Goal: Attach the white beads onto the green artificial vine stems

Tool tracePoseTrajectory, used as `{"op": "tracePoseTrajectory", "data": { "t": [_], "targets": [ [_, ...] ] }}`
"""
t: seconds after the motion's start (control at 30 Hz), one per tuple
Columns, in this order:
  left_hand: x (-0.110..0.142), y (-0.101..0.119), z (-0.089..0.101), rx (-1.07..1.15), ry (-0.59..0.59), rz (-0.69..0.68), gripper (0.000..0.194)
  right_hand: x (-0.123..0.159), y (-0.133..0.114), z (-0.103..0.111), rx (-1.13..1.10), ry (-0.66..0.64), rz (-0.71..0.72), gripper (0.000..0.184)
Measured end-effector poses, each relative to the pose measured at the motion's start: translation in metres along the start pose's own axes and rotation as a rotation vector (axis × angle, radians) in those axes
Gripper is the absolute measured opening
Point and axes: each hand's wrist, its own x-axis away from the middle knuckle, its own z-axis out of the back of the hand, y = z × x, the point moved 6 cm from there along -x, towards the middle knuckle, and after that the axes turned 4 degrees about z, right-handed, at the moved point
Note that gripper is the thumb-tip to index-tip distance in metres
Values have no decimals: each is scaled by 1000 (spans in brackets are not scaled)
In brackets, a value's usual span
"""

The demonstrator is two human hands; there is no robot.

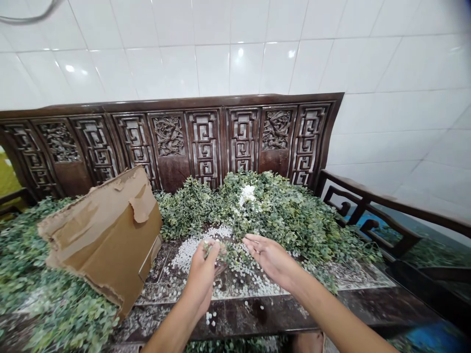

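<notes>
White glazed wall tiles (235,63) rise behind a carved dark-wood settee (169,142). At left, a torn cardboard sheet (106,235) leans among heaped artificial leafy sprigs (272,211). The left hand (200,279) curls around a small green sprig (212,249) above scattered white pellets (191,255) on the seat; further right, the right hand (270,260) hangs open and empty, fingers spread.

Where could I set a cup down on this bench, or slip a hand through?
The dark wooden bench front, below the left hand and right hand, has most room, bordered by small white pellets. Green leafy sprays crowd the back and left, around a torn brown cardboard sheet.
</notes>
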Motion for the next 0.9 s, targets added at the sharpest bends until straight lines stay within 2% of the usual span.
{"op": "tracePoseTrajectory", "data": {
  "t": [0.1,0.17,0.3,0.37,0.47,0.63,0.73,0.9],
  "targets": [
    [4,0,3,78,66,95,31,3,-1,3,6,-1,-37,9],
    [7,3,1,77,70,94,30,8,-2,-3,50,-48,-11,7],
    [10,1,-8,24,-4,80,34,18,7,-23,150,-227,-12,30],
    [9,-4,-13,-9,-60,88,38,20,12,-29,196,-276,-27,38],
    [5,-9,-16,-115,-144,57,39,21,12,-33,258,-287,-18,43],
    [1,-5,-7,-216,-51,-22,33,24,7,-32,278,-257,-15,44],
    [4,0,-9,-270,-80,-52,24,26,4,-33,260,-249,-11,43],
    [7,5,-9,-295,-45,-73,23,29,-3,-39,213,-327,17,33]
  ]
}}
